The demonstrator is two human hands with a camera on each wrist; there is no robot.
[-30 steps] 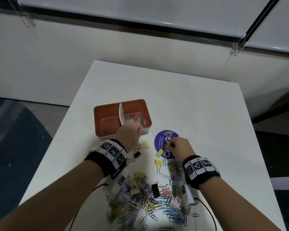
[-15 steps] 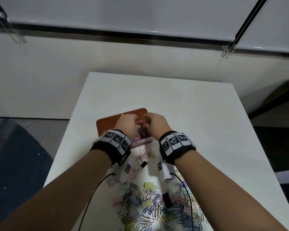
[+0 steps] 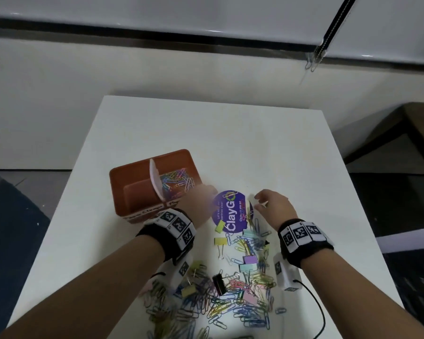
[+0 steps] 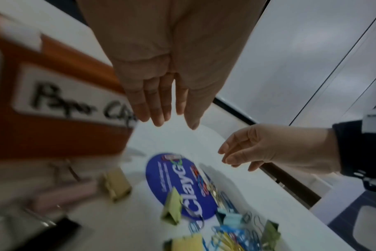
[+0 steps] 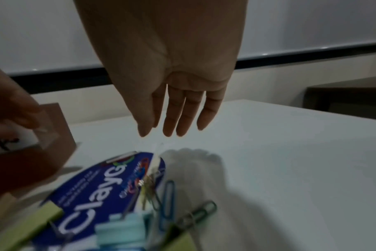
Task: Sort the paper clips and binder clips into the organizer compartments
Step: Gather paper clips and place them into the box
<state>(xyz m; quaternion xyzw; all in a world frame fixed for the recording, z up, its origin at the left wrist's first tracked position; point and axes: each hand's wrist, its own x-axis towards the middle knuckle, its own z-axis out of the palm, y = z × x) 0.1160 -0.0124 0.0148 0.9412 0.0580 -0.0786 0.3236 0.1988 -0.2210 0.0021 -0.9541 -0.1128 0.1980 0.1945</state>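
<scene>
An orange organizer (image 3: 132, 182) stands left of centre, split by a white divider (image 3: 155, 178). Its right compartment holds coloured paper clips (image 3: 179, 182); the left compartment (image 3: 137, 195) looks bare. My left hand (image 3: 203, 196) hovers at the organizer's front right corner, fingers straight and empty in the left wrist view (image 4: 165, 117), beside the "Paper Clips" label (image 4: 71, 105). My right hand (image 3: 264, 201) hangs over the table, fingers loose and empty (image 5: 174, 125). A mixed pile of paper clips and binder clips (image 3: 230, 297) lies near me.
A round purple ClayGo sticker (image 3: 230, 211) lies between my hands. Loose binder clips near it: yellow (image 3: 220, 241), purple (image 3: 250, 259), black (image 3: 218, 285). The white table (image 3: 230, 143) stretches beyond, with floor dropping off left and right. Dark furniture (image 3: 416, 133) stands right.
Both hands were together over the organizer's right compartment half a second ago. They have since drawn back and apart, and now hang empty on either side of the purple sticker.
</scene>
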